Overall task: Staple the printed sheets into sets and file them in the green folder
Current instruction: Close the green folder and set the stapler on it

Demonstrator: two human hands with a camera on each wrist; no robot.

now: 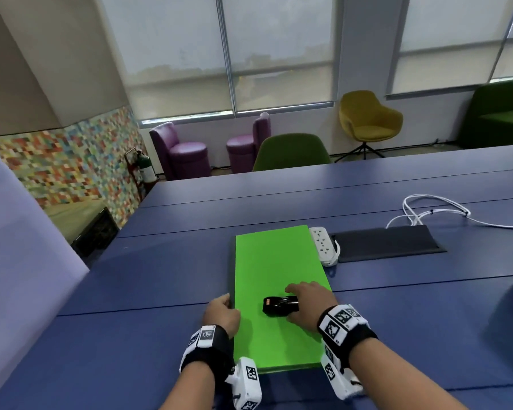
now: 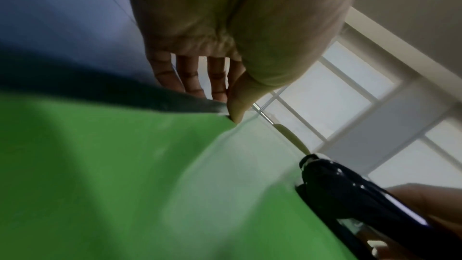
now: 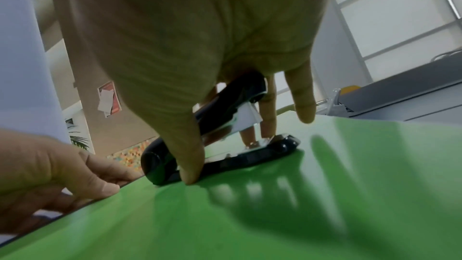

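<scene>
The green folder (image 1: 279, 270) lies closed and flat on the blue table (image 1: 160, 285), its long side pointing away from me. A black stapler (image 1: 276, 306) rests on the folder's near half. My right hand (image 1: 292, 303) grips the stapler, thumb on its near side and fingers on its far side; the right wrist view shows the stapler (image 3: 160, 161) with its top arm raised off the base. My left hand (image 1: 227, 301) pinches the folder's left edge; in the left wrist view the thumb (image 2: 237, 106) lies on the folder (image 2: 112, 175). No printed sheets are in view.
A white power strip (image 1: 323, 245) touches the folder's far right corner. Beside it is a black cable hatch (image 1: 388, 242), with a white cable (image 1: 436, 208) looped behind. A green chair (image 1: 290, 152) stands at the table's far edge. A dark shape (image 1: 510, 315) sits at the right.
</scene>
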